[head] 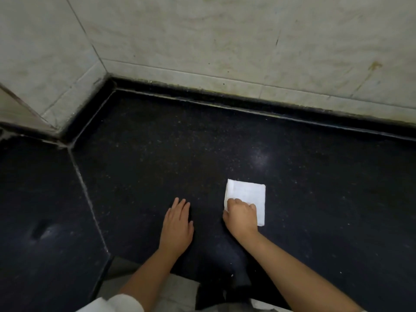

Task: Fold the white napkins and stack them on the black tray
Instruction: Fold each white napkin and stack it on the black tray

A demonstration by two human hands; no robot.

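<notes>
The right hand (241, 216) has its grip curled down onto the near left corner of a folded white napkin (247, 195), most of the square lying just beyond the knuckles, probably to press the crease flat or pin it for lifting. Well to the left of that grip, the left hand (177, 222) lies flat and holds nothing, likely bracing. Both rest on a speckled black stone bench (157, 154) meeting stained pale wall tiles (225, 37) in a corner; no black tray is in view.

A black speckled stone worktop (225, 143) runs into a tiled corner; one folded white paper napkin (247, 197) lies flat on it, with the left hand (177, 224) resting flat just beside
</notes>
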